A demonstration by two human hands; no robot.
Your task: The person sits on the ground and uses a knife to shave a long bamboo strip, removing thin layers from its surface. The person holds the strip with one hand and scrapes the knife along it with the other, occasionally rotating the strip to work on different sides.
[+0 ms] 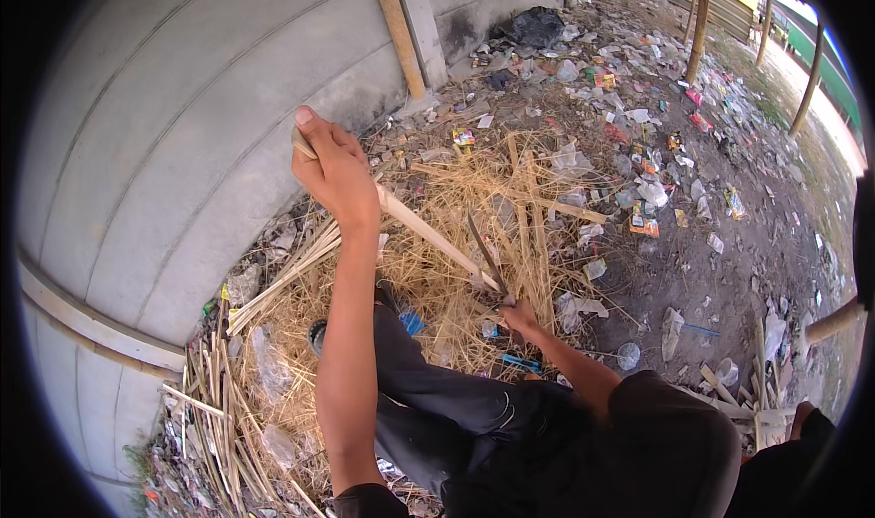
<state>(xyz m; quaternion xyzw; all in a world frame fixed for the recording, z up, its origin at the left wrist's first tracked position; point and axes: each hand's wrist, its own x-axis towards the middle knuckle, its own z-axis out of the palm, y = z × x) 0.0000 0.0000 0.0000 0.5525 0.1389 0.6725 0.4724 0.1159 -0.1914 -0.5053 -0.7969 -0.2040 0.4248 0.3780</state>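
My left hand (335, 167) is raised in front of the wall, its fingers closed around the upper part of a pale bamboo strip (433, 235). The strip slants down to the right, toward my right hand (519, 319). That hand is closed on the handle of a long dark-bladed knife (486, 252), whose blade points up and away. Blade and strip come together just above the right hand; whether the edge is in the bamboo I cannot tell. Below them spreads a heap of straw-coloured shavings (428, 313). My legs in dark trousers (447, 399) are bent beside the heap.
A grey panel wall (182, 108) runs along the left. Split bamboo sticks (223, 427) lie at its foot, and longer strips (536, 217) lie across the shavings. Plastic litter covers the ground at right, with a black bag (533, 27) at the back. Poles (700, 25) stand at far right.
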